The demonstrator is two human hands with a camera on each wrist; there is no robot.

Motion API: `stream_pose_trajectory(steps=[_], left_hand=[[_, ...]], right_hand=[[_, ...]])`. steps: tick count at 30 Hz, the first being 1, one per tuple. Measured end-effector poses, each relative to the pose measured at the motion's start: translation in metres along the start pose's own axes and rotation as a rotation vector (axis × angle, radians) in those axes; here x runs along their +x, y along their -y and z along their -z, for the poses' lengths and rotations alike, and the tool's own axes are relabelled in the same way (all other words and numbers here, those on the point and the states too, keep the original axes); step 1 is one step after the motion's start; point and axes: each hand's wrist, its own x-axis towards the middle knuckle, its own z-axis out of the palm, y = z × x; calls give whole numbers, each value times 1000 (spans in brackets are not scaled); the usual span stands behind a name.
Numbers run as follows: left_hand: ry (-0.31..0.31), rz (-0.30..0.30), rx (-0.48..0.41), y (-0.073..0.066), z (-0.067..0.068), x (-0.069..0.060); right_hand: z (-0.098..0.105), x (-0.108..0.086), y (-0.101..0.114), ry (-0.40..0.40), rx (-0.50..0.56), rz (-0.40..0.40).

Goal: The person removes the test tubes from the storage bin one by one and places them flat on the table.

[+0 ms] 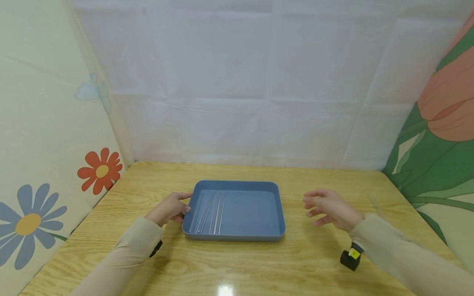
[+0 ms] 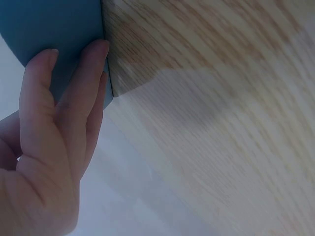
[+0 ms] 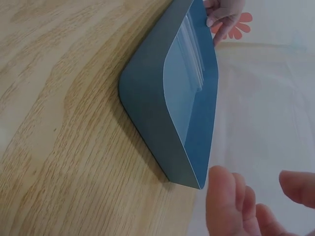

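Note:
A shallow blue rectangular tray (image 1: 252, 211) with rounded corners lies flat on the wooden table. Several thin, clear rods (image 1: 216, 213) lie in its left part, running roughly front to back; their material is hard to tell. At the tray's left end is my left hand (image 1: 171, 209). In the left wrist view its fairly straight fingers (image 2: 74, 93) touch the outer wall of the tray (image 2: 54, 24). My right hand (image 1: 333, 207) hovers to the right of the tray, apart from it. Its fingers are loosely spread, with nothing between them, as the right wrist view also shows.
The wooden table (image 1: 237, 263) reaches back to a white creased cloth (image 1: 237, 94). Flower-printed panels stand at the left (image 1: 48, 123) and right (image 1: 448, 135). A black wrist device (image 1: 349, 260) with a yellow label sits at the right sleeve.

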Motion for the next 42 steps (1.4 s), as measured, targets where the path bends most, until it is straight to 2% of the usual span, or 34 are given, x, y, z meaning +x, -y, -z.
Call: stream_pose_trajectory(steps=[9,22,42], left_hand=[[1,-3,-3,0,0,0],[-4,-5,-11,-1,0,-1],[1,-16,-15,0,0,-1]], right_hand=[[-13,3,4,8,22,-21],[-25,4,8,22,41,-8],[-39,16,14,48,55,-1]])
